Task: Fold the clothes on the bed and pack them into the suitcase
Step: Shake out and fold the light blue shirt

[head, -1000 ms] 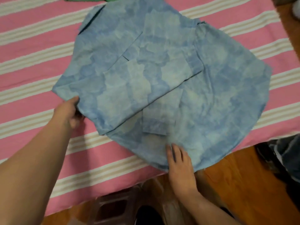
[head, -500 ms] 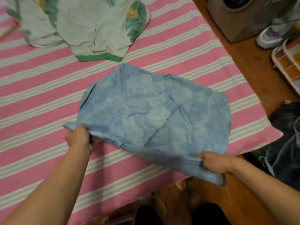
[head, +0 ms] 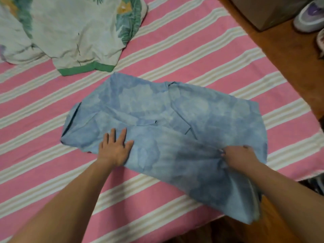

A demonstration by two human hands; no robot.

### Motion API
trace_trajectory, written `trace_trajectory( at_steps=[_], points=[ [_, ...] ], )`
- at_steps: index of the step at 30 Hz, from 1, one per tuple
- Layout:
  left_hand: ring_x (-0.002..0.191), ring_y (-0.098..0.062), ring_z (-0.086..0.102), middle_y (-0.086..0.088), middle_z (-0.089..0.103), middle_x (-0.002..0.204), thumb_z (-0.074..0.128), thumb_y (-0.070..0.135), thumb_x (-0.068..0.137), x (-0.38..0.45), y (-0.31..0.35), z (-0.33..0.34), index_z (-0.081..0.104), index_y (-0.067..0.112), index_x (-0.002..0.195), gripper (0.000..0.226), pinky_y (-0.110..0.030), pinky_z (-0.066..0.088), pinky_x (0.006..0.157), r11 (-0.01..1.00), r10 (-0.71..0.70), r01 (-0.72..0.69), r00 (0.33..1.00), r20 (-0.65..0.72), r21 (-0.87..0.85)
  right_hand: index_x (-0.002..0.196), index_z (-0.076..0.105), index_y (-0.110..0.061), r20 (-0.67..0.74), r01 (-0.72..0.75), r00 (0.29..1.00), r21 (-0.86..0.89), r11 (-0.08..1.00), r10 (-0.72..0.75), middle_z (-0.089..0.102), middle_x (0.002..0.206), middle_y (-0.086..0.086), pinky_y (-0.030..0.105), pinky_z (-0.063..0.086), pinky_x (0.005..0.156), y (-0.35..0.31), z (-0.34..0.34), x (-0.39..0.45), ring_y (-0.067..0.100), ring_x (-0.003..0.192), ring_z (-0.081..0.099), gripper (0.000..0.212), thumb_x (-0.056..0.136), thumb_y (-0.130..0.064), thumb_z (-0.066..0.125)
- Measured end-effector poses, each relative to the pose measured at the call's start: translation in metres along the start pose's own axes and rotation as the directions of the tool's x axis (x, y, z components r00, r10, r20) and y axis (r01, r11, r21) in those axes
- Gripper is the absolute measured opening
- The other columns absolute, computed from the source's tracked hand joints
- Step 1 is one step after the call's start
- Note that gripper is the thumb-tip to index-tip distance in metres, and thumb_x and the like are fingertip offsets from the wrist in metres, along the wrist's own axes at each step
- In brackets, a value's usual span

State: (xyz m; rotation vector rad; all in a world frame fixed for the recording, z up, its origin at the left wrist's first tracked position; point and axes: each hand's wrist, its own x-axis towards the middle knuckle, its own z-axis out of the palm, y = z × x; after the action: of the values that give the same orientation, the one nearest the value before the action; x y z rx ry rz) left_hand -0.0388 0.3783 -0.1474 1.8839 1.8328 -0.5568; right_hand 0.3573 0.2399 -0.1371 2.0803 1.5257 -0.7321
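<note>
left grip [head: 114, 149] flat, fingers spread on blue shirt [head: 175, 123]; right grip [head: 239, 156] pinches it.

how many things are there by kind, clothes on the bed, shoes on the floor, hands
Clothes on the bed: 2, the blue shirt and the leaf-print shirt
Shoes on the floor: 2, a purple and white sneaker and a second shoe cut off by the frame edge
Hands: 2, the left hand and the right hand
Total: 6

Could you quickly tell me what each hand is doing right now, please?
Left hand: open, fingers flat on the blue tie-dye cotton shirt.
Right hand: fingers curled, gripping the shirt.
</note>
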Motion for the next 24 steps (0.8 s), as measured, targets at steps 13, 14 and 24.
trace_trajectory(
  at_steps=[13, 14, 24],
  points=[
    [0.125, -0.047, 0.044, -0.026, 0.045, 0.142, 0.054, 0.035, 0.098, -0.003, -0.082, -0.025, 0.041, 0.007, 0.145, 0.056, -0.057, 0.038, 0.103, 0.963, -0.262, 0.207, 0.863, -0.432, -0.171, 0.119, 0.065, -0.003, -0.571, 0.225, 0.816, 0.177, 0.958, -0.087, 0.066, 0.112, 0.02, 0.051, 0.05, 0.087, -0.097, -0.002, -0.003, 0.042, 0.095, 0.06, 0.054, 0.085, -0.038, 0.042],
    [0.128, -0.047, 0.043, -0.027, 0.045, 0.145, 0.054, 0.033, 0.098, 0.011, -0.094, -0.031, 0.039, 0.007, 0.148, 0.058, -0.057, 0.035, 0.105, 0.959, -0.276, 0.214, 0.859, -0.432, -0.187, 0.12, 0.065, -0.004, -0.597, 0.286, 0.79, 0.157, 0.945, -0.14, 0.066, 0.113, 0.018, 0.049, 0.051, 0.087, -0.116, -0.01, 0.004, 0.041, 0.096, 0.06, 0.054, 0.085, -0.039, 0.042],
    [0.102, -0.035, 0.06, -0.011, 0.072, 0.099, 0.042, 0.037, 0.104, 0.019, -0.198, -0.029, 0.067, 0.022, 0.094, 0.031, -0.047, 0.03, 0.097, 0.96, -0.277, 0.277, 0.904, -0.326, -0.048, 0.115, 0.063, -0.004, -0.48, 0.476, 0.808, 0.19, 0.858, -0.342, 0.068, 0.091, 0.025, 0.052, 0.053, 0.076, -0.243, -0.043, 0.052, 0.044, 0.086, 0.064, 0.028, 0.09, -0.016, 0.059]
  ],
)
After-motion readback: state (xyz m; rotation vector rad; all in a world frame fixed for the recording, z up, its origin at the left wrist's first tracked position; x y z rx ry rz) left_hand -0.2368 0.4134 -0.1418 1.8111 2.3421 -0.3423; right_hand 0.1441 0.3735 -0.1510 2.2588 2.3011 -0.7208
